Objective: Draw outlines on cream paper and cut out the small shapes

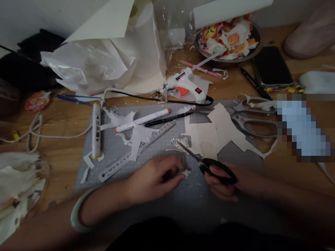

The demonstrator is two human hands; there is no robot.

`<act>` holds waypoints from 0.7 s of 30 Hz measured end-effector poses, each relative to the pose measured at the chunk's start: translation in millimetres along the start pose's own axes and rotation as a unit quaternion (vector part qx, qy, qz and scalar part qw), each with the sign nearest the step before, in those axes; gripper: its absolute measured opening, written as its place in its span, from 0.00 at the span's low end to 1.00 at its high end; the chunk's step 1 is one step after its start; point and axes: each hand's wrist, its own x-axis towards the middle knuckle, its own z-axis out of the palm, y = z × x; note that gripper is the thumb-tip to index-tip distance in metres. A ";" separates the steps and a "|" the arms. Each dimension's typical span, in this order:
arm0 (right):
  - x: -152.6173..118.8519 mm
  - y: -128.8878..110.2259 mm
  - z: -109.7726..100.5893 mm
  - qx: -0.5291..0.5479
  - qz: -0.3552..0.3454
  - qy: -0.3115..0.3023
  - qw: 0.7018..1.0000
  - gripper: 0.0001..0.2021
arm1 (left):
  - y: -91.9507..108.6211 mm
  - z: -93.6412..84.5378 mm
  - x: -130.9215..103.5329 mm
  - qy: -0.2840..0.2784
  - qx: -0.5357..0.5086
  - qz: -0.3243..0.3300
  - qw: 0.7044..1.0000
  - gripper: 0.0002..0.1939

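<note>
The left hand (159, 177) is pinching a small paper piece (186, 173) between thumb and fingertips, over the grey mat (162, 148). The right hand (222, 184) is curling around the handles of black scissors (201, 163), also over the mat. The mat is lying on a wooden desk (57, 170). Beyond the mat, a white glue gun (187, 83) is resting, and a metal bowl (235, 62) is holding printed paper scraps (232, 39).

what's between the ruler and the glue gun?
Head view: a black pen, orange-ended white marker, white scrap and black cord lie between ruler and glue gun.
</note>
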 end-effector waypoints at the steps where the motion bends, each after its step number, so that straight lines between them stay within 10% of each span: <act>1: 0.2 0.1 0.1 0.005 -0.003 -0.002 1.000 0.24 | -0.2 -0.6 -0.2 0.006 0.015 0.015 1.000 0.03; 21: -0.6 3.0 0.9 0.089 -0.035 -0.004 0.995 0.21 | -7.8 0.8 -2.1 0.062 0.265 0.077 0.959 0.14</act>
